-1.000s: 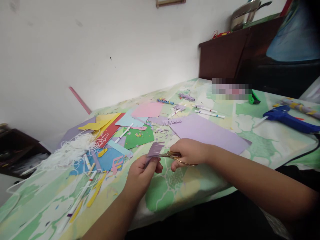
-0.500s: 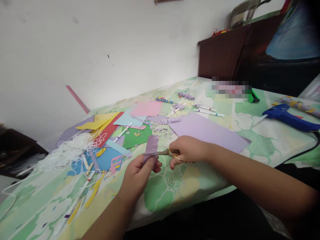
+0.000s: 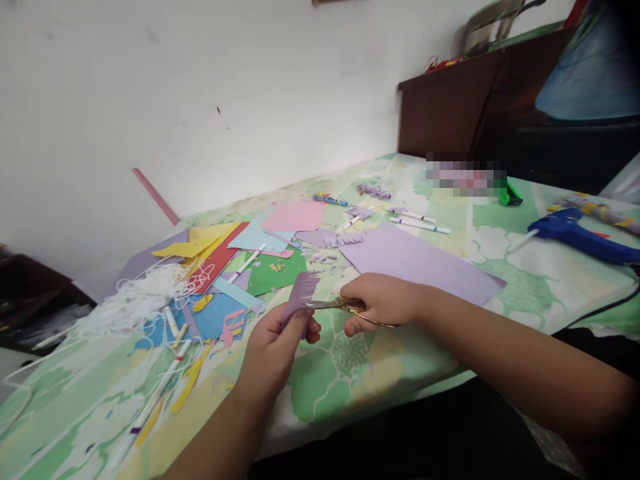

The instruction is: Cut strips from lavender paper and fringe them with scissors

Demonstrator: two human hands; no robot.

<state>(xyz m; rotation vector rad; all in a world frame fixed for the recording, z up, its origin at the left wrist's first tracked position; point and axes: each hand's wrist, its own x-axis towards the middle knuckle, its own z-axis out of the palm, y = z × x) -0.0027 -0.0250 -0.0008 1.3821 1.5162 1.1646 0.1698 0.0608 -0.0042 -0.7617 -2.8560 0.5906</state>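
Observation:
Between the thumb and fingers of my left hand (image 3: 280, 337) is a purple paper strip (image 3: 299, 292), its right edge cut into a fringe. My right hand (image 3: 377, 303) is closed round the gold handles of a pair of scissors (image 3: 327, 305). The blades point left and their tips meet the strip's right edge just above my left thumb. Behind my right hand lies a large lilac paper sheet (image 3: 415, 257). Farther back is another fringed purple strip (image 3: 343, 241) among small scraps.
On the left are tangled white string (image 3: 155, 293), coloured papers, a green sheet (image 3: 275, 270) and several markers. A blue glue gun (image 3: 583, 233) with its cord lies at the right. A dark wooden cabinet (image 3: 445, 117) stands behind the table.
The scissors have drawn slightly right, so the blades reach less far across the strip. The strip has tilted a little in my left hand.

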